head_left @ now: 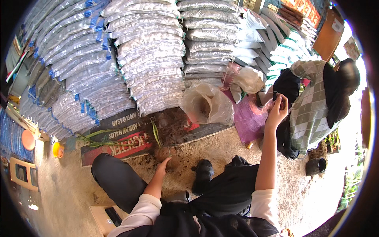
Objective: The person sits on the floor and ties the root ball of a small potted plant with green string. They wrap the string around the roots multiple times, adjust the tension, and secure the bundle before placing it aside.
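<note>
My left hand (162, 166) presses against the side of a round brown root ball (170, 154), with its fingers partly hidden. A long green leaf (156, 133) rises just behind the ball. Out to the right, my right hand (278, 110) is raised with its fingers pinched together. A thin, pale thread seems to run from it toward the root ball; a small dark thing shows at its fingertips, too small to name. Beyond the ball, loose dark soil (169, 126) covers part of a printed board (118, 144). An open clear plastic bag (207, 103) with brown fibre inside stands at the soil's right.
Stacked filled sacks (148, 59) line the back. At right crouches a person in a checked top (312, 106), close to my right hand. A purple sheet (248, 122), a black pot (316, 166), a yellow tape roll (58, 150) and a phone (113, 216) lie around.
</note>
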The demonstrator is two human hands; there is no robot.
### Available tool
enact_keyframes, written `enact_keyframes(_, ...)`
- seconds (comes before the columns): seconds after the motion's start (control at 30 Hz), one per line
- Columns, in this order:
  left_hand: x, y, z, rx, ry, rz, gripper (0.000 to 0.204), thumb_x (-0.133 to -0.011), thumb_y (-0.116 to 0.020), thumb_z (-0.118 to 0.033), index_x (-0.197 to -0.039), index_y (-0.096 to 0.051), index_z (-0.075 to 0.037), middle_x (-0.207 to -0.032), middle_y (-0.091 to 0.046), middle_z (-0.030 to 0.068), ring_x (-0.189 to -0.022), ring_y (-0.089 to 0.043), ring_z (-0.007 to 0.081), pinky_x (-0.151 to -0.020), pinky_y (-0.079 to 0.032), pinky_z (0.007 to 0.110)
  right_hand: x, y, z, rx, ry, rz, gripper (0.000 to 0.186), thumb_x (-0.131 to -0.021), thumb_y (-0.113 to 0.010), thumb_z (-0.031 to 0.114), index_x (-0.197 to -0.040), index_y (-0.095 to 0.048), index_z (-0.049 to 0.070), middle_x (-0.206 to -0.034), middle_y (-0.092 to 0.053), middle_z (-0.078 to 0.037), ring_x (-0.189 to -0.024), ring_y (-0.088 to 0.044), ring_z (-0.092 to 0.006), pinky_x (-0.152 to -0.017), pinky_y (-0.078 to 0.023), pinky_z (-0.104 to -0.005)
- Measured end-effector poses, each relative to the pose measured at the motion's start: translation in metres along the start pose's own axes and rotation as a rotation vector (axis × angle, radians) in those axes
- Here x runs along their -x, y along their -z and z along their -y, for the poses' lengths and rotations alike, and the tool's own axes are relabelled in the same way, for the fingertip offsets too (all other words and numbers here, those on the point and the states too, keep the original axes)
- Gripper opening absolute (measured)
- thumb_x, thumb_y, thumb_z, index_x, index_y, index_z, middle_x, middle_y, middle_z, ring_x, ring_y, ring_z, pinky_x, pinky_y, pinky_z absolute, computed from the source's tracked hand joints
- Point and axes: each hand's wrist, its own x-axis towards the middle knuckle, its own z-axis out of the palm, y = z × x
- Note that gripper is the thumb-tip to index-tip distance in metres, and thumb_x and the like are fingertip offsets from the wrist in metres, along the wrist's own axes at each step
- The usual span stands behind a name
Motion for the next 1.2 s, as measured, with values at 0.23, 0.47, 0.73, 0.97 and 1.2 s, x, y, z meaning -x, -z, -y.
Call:
enact_keyframes(0.23, 0.007, 0.034, 0.007, 0.136, -0.161, 0.296, 0.109, -0.057, -0.076, -0.044, -0.136, -0.011, -0.007, -0.135, -0.021, 0.0168, -0.115, -0.034, 0.0306, -0.091, -0.03, 0.044, 0.001, -0.033, -0.007, 0.014, 0.11, 0.078, 0.011, -0.086, -0.05, 0.01, -0.085, -0.054, -0.001, -0.071, -0.055, 0.0, -0.058, -0.045, -0.0049, -0.051, -0.037, -0.0202)
enact_keyframes(0.47, 0.16, 0.095, -0.037, 0.222, -0.56, 0.278, 0.111, -0.059, -0.079, -0.03, -0.136, -0.003, -0.006, -0.136, -0.02, 0.0178, -0.122, -0.027, 0.0322, -0.091, -0.03, 0.042, 0.013, -0.077, -0.001, 0.163, 0.23, 0.035, 0.009, -0.082, -0.051, 0.007, -0.082, -0.054, -0.001, -0.062, -0.057, -0.014, -0.053, -0.054, -0.0187, -0.051, -0.041, -0.0298)
enact_keyframes(0.73, 0.268, 0.153, -0.124, 0.377, -0.861, 0.457, 0.057, -0.069, -0.068, -0.027, -0.115, -0.043, -0.005, -0.109, -0.054, 0.01, -0.1, -0.054, 0.0234, -0.087, -0.044, 0.039, 0.063, -0.128, 0.025, 0.087, 0.198, 0.569, 0.009, -0.08, -0.054, 0.008, -0.082, -0.055, -0.001, -0.065, -0.057, -0.015, -0.054, -0.054, -0.0228, -0.052, -0.041, -0.0315)
enact_keyframes(0.97, 0.275, 0.138, -0.167, 0.565, -0.975, 0.738, 0.05, -0.074, -0.062, -0.021, -0.115, -0.041, -0.001, -0.108, -0.055, 0.0122, -0.097, -0.056, 0.025, -0.086, -0.047, 0.039, 0.122, -0.172, 0.108, -0.094, 0.15, 0.948, 0.012, -0.08, -0.058, 0.01, -0.084, -0.057, -0.001, -0.066, -0.059, -0.016, -0.056, -0.056, -0.0185, -0.051, -0.042, -0.0285)
enact_keyframes(1.2, 0.229, 0.1, -0.17, 0.576, -0.977, 0.62, 0.052, -0.072, -0.066, -0.017, -0.116, -0.042, -0.002, -0.107, -0.054, 0.0096, -0.094, -0.056, 0.0215, -0.081, -0.048, 0.035, 0.169, -0.175, 0.105, -0.402, -0.226, 0.939, 0.012, -0.083, -0.057, 0.01, -0.078, -0.055, -0.001, -0.062, -0.045, 0.007, -0.058, -0.036, -0.0002, -0.05, -0.029, -0.0186)
